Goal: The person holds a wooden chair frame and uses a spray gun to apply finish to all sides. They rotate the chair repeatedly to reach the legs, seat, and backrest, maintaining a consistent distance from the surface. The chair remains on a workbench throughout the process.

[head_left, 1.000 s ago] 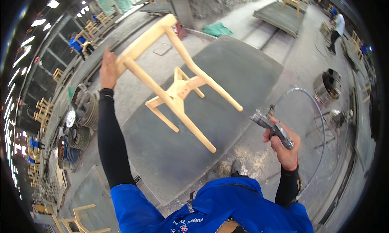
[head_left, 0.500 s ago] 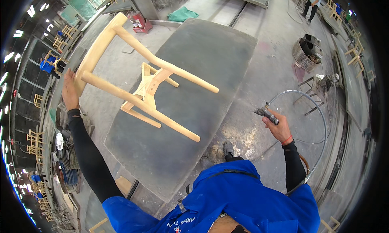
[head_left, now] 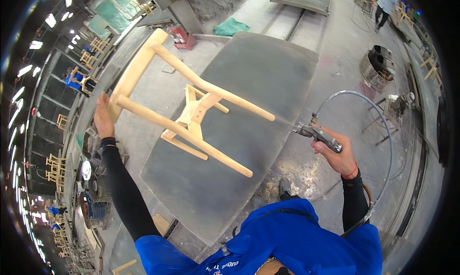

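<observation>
A bare wooden chair frame [head_left: 139, 69] without a seat is tilted above a dark grey board-topped table [head_left: 258, 59]. Its backrest lies toward my left and its long legs point right. My left hand [head_left: 104, 117] is at the outer side of the backrest, fingers along the wood; the thumb side is partly hidden. In my right hand [head_left: 338, 153] is a metal spray gun [head_left: 320, 135] with a hose [head_left: 389, 131] attached. Its nozzle faces the end of the nearest upper leg, a short gap away. A faint mist shows between them.
The hose loops out right and back past my forearm. A dirty drum [head_left: 376, 67] and a stool [head_left: 381, 117] stand to the right. Red extinguishers [head_left: 181, 35] and a green cloth [head_left: 231, 27] lie beyond the table. A person [head_left: 385, 7] stands far right; another works far left.
The whole view has shifted, moving the scene right and slightly down. The spray gun now points closer to the leg's end, and faint mist shows. My left hand stays at the backrest.
</observation>
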{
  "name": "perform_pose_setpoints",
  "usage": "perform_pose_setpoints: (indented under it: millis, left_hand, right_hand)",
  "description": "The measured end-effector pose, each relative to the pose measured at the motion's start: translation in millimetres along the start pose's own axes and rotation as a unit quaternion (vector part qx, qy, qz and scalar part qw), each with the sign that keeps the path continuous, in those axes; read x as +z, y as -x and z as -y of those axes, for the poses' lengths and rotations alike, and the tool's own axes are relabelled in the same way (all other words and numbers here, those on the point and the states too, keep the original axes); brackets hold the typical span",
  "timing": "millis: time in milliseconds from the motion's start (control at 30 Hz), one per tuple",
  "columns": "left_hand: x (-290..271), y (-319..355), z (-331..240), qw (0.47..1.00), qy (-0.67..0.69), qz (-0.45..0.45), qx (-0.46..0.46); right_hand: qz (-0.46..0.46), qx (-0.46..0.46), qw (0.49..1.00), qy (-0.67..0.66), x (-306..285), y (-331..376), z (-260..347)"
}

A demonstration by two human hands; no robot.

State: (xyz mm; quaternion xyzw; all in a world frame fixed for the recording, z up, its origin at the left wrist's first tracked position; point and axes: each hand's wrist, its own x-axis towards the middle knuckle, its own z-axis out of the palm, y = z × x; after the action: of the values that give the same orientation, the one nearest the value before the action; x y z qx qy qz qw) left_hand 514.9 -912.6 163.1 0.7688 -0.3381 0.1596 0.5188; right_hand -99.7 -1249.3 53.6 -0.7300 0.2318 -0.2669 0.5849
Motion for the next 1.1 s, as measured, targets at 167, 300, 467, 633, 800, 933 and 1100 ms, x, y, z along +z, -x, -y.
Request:
perform_pose_setpoints:
  millis: [167,300,467,633,800,933,1100]
  left_hand:
    - [6,6,-12,1.000,0.012,-0.008,-0.004]
    - [11,9,-24,1.000,0.025,-0.013,-0.012]
    - [15,8,-26,0.999,0.029,-0.013,-0.001]
    - [15,0,-17,1.000,0.012,-0.001,0.003]
    - [22,-7,-14,0.990,-0.129,-0.001,0.048]
    - [41,-12,-18,0.970,-0.227,0.016,0.082]
    - [72,-34,-22,0.890,-0.455,-0.012,0.014]
  right_hand:
    - [-0.002,-0.076,0.995,-0.061,16,-13,36]
    - [0.003,-0.120,0.990,-0.078,19,-14,57]
    - [0.000,-0.137,0.987,-0.078,18,-11,58]
    - [-0.016,-0.053,0.997,-0.045,8,-9,13]
    - [-0.042,0.052,0.995,0.076,-33,4,-55]
    - [-0.060,0.146,0.973,0.171,-66,16,-107]
    - [-0.046,0.165,0.977,0.126,-61,21,-148]
